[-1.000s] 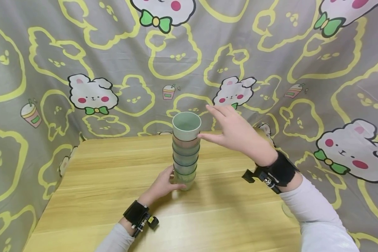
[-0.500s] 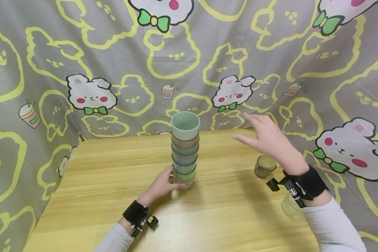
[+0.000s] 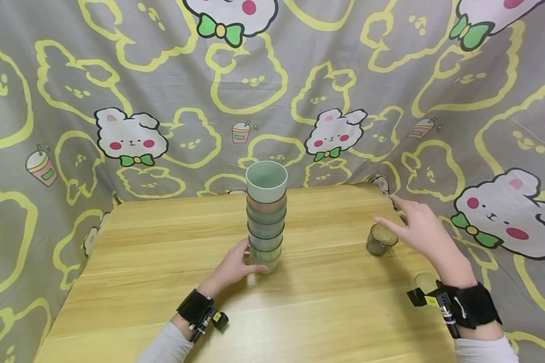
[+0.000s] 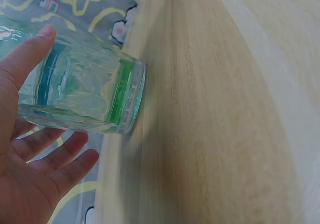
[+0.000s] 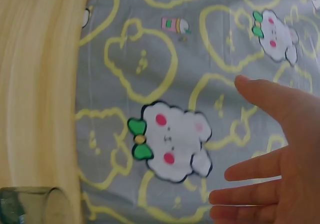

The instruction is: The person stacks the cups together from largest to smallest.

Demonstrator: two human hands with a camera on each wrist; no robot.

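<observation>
A: Head view first. What sits on the left?

B: A wooden table fills the lower part of the view, with a grey cloth backdrop printed with yellow outlines and white rabbits behind it. The left hand reaches in from the near edge, a black strap with a small camera on its wrist.

A: What is that hand doing?

B: Its fingers and thumb curl around the bottom glass of a stack of cups, near the middle of the table. The left wrist view shows the clear ribbed glass against the palm, thumb over one side, fingers only loosely bent beneath it.

A: And the stack itself?

B: It stands upright, several cups nested, a pale green one on top with a pinkish one just under it.

A: Moving right?

B: A dark, smoky glass stands alone near the table's right edge. The right hand hovers just beside it, fingers spread and straight, holding nothing. The right wrist view shows the same open fingers against the backdrop, with the glass rim low at the left. Another pale glass shows partly behind the right wrist.
</observation>
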